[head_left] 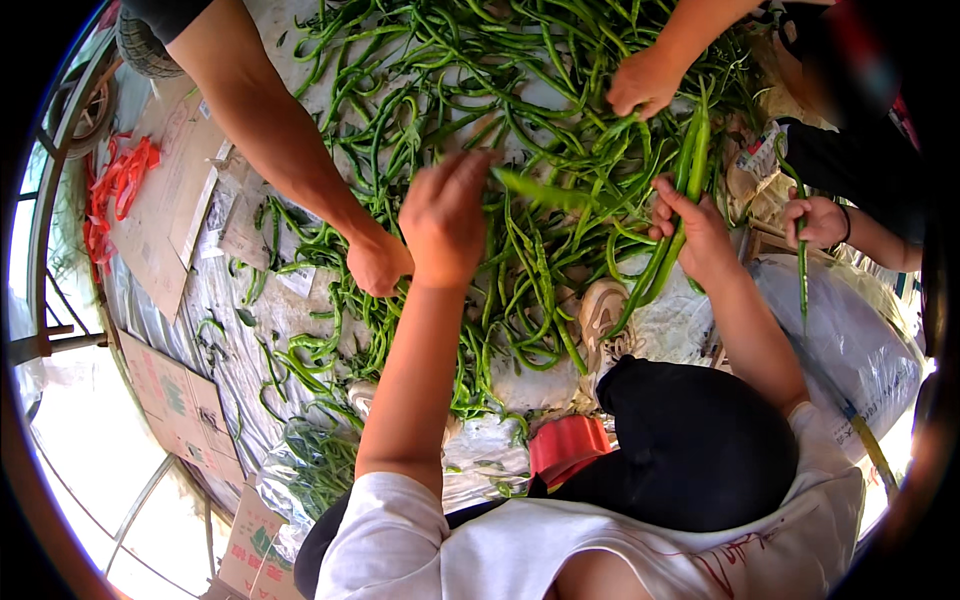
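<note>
Several long green chili peppers are gripped in my right hand (700, 235), its fingers curled around them; this bunch (690, 165) points up and down past the palm. My left hand (445, 220) is raised over the pile, smeared by motion, with its fingers drawn together. A blurred green pepper (550, 190) stretches rightward from those fingertips and looks pinched there. Below both hands, a wide heap of long green peppers (540, 260) covers the ground sheet.
Another person's hand (380, 265) reaches into the heap from upper left. A second hand (645, 82) works at upper right; a third (820, 222) holds a pepper at right. Cardboard (175, 400), red plastic strips (125, 185), a red object (568, 448) and a clear bag (845, 320) lie around.
</note>
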Demonstrator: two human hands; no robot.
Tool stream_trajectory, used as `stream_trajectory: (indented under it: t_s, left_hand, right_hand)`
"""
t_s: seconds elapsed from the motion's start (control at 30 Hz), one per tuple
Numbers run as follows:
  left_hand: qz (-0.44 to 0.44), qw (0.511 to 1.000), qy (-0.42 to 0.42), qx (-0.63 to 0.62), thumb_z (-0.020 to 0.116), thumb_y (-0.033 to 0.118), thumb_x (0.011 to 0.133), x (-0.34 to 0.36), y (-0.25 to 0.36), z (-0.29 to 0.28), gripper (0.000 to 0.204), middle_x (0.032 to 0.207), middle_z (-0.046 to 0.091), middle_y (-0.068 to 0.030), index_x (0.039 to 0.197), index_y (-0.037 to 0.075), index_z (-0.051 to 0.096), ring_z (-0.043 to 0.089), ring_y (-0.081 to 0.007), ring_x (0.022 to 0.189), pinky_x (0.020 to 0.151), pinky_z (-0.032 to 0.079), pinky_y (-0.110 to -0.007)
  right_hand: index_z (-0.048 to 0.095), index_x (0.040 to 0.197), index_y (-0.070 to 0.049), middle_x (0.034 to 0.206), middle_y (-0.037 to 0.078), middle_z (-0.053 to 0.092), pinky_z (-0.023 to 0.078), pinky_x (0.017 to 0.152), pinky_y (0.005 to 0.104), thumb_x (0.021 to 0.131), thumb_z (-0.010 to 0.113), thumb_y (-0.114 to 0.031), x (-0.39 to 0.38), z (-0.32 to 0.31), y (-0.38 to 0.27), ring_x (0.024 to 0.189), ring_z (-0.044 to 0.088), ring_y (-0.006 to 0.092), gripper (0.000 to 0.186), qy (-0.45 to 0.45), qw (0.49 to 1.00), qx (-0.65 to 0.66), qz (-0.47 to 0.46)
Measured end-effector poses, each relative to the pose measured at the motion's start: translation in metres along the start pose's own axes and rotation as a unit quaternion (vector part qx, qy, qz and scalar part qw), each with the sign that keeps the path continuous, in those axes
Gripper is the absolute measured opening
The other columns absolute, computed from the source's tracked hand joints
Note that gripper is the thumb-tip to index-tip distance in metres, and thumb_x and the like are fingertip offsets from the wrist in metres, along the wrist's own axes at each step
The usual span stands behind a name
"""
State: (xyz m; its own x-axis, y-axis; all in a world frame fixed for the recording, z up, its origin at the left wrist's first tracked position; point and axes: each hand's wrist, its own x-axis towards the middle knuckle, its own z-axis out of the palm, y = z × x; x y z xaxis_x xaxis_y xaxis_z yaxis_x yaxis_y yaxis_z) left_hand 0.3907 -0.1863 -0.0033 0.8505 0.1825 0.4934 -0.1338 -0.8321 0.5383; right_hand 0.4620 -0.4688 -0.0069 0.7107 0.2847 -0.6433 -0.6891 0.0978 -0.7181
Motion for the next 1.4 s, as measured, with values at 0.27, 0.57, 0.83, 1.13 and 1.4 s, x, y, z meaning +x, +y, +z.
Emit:
stream_trajectory:
  t_s: [0.27,0.57,0.83,1.13,1.4]
  left_hand:
    - [0.202,0.973,-0.083,-0.077,0.062,0.007,0.068,-0.041,0.043,0.011,0.032,0.116,0.06,-0.0088,0.099,0.004,0.067,0.061,-0.0235,0.092,0.075,0.054,-0.032]
    - [-0.072,0.955,-0.187,-0.218,0.051,0.001,0.081,-0.057,0.069,0.035,0.034,0.127,0.047,-0.0269,0.114,-0.001,0.045,0.057,-0.0422,0.099,0.086,0.048,-0.044]
    - [-0.334,0.852,-0.315,0.251,0.068,0.014,0.08,-0.073,-0.071,0.042,0.042,0.113,0.056,-0.0208,0.111,0.005,0.042,0.062,-0.0357,0.086,0.068,0.052,-0.044]
    - [-0.631,0.56,-0.069,-0.532,0.059,0.015,0.092,-0.078,-0.05,-0.028,0.025,0.093,0.068,-0.0088,0.111,-0.001,0.059,0.063,-0.0122,0.073,0.061,0.047,-0.023]
    - [-0.557,0.536,-0.073,-0.631,0.055,0.015,0.094,-0.091,-0.026,-0.051,0.029,0.098,0.066,-0.0082,0.119,0.0,0.055,0.062,-0.0141,0.083,0.07,0.05,-0.025]
  right_hand:
    - [0.062,0.103,-0.008,0.079,-0.001,0.058,0.044,0.057,0.025,0.086,0.068,-0.026,-0.011,0.04,0.01,0.07,0.054,0.0084,0.025,-0.096,0.993,-0.017,0.069]
    - [0.058,0.105,-0.006,0.088,0.005,0.063,0.04,0.053,0.0223,0.087,0.065,-0.019,-0.027,0.024,0.033,0.067,0.057,0.0112,0.023,-0.169,0.978,-0.087,0.089]
    - [0.057,0.105,-0.007,0.1,0.01,0.066,0.041,0.064,0.0249,0.091,0.061,-0.026,-0.019,0.018,0.026,0.088,0.062,0.0163,0.024,-0.145,0.983,-0.037,0.103]
    - [0.059,0.099,-0.005,0.101,0.012,0.067,0.041,0.063,0.024,0.091,0.061,-0.026,-0.013,0.014,0.028,0.088,0.062,0.0177,0.023,-0.141,0.985,-0.027,0.094]
    - [0.059,0.097,-0.005,0.105,0.014,0.065,0.041,0.064,0.0245,0.09,0.063,-0.028,-0.023,0.018,0.033,0.093,0.063,0.0208,0.024,-0.153,0.985,-0.002,0.085]
